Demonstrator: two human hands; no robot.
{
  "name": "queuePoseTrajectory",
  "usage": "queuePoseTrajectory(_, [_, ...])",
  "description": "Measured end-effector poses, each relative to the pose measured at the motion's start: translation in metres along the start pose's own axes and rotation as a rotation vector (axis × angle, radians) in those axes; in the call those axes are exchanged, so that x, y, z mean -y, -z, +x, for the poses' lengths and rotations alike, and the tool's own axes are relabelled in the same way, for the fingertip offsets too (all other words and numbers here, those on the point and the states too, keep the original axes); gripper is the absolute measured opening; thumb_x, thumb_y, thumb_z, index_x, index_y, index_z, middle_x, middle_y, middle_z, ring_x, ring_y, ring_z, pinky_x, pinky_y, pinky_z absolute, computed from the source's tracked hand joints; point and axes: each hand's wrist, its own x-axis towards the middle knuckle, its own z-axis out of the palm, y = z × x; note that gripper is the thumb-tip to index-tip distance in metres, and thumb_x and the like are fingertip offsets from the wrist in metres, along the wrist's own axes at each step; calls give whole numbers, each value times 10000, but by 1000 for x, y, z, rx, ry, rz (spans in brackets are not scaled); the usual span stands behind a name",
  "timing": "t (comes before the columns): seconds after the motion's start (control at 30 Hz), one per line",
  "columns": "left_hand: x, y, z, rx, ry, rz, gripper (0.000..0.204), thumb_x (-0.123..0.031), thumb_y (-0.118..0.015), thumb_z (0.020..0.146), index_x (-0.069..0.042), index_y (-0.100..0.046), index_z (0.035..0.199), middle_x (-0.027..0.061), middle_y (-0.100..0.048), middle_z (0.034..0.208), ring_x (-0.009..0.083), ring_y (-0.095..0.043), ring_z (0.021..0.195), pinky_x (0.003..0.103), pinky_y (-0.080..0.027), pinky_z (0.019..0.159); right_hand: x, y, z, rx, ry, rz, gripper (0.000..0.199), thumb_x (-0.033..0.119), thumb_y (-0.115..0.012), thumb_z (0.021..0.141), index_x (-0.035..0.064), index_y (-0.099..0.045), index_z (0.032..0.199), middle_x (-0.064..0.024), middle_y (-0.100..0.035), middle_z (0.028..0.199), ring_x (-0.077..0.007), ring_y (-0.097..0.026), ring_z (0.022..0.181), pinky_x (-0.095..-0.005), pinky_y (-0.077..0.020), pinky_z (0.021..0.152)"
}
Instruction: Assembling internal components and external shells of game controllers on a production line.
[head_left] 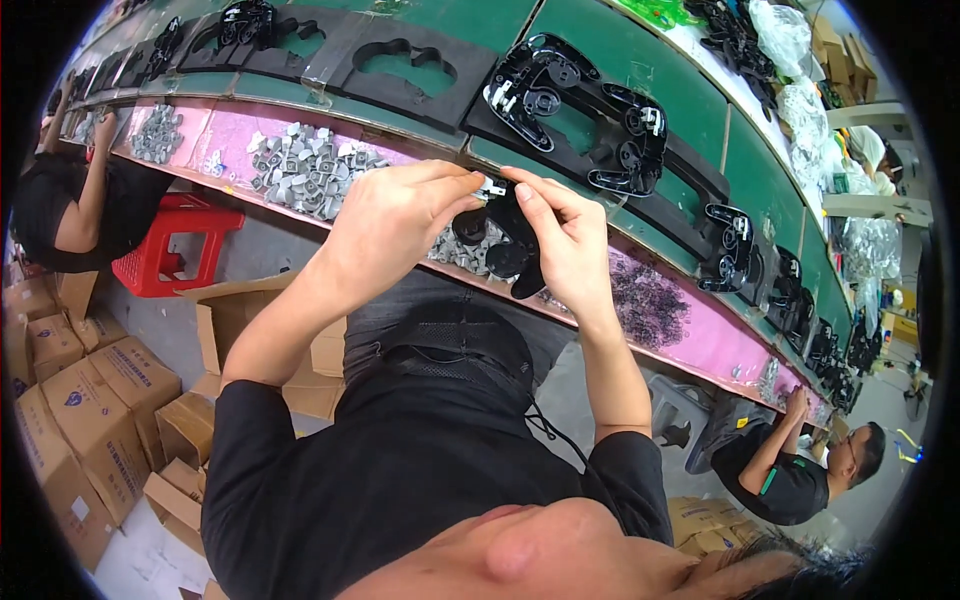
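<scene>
Holding one black shell (518, 225), one white piece (491, 188): two hands (385, 225) (568, 235).

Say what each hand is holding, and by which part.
Right hand: a black molded shell, by its upper right edge. Left hand: fingertips at the left end of a small pale part, by the shell's top.

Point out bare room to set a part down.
Green surface between the glossy shells and the white strip; pink mat right of the tiny black parts. Crowded: grey pieces under and left of the held black assembly.
</scene>
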Motion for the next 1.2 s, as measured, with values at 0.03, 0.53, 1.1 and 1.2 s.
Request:
queuePoseTrajectory(0.03, [-2,2,-1,3,0,0,257,-116,-828,870,-20,-780,1103,123,-778,1041,325,-762,876,400,-621,754,3,0,-1,8,-35,17,261,107,-659,1062,-50,-764,1242,-152,-797,1121,-141,-708,998,-277,-540,916])
queuePoseTrajectory(0.53, [21,18,-1,186,-30,-232,338,-75,-852,843,3,-735,1151,142,-765,1110,333,-735,1026,400,-593,877,-3,10,9,261,-233,238,299,145,-679,1069,-73,-766,1254,-112,-809,1087,-82,-679,964,-251,-560,866])
queuePoseTrajectory(1.1, [23,35,3,481,69,-182,124,-23,-772,886,46,-775,989,187,-787,1086,370,-766,971,418,-618,851,-27,7,28,416,-480,434,315,131,-632,1048,-73,-773,1242,-148,-815,1088,-143,-761,916,-258,-589,868])
queuePoseTrajectory(1.2, [32,29,-3,288,17,-273,150,-29,-727,958,48,-771,1080,169,-801,1075,306,-788,975,387,-620,833,-30,7,28,380,-467,362,311,132,-643,1042,-66,-775,1242,-153,-815,1088,-152,-767,918,-264,-599,864])
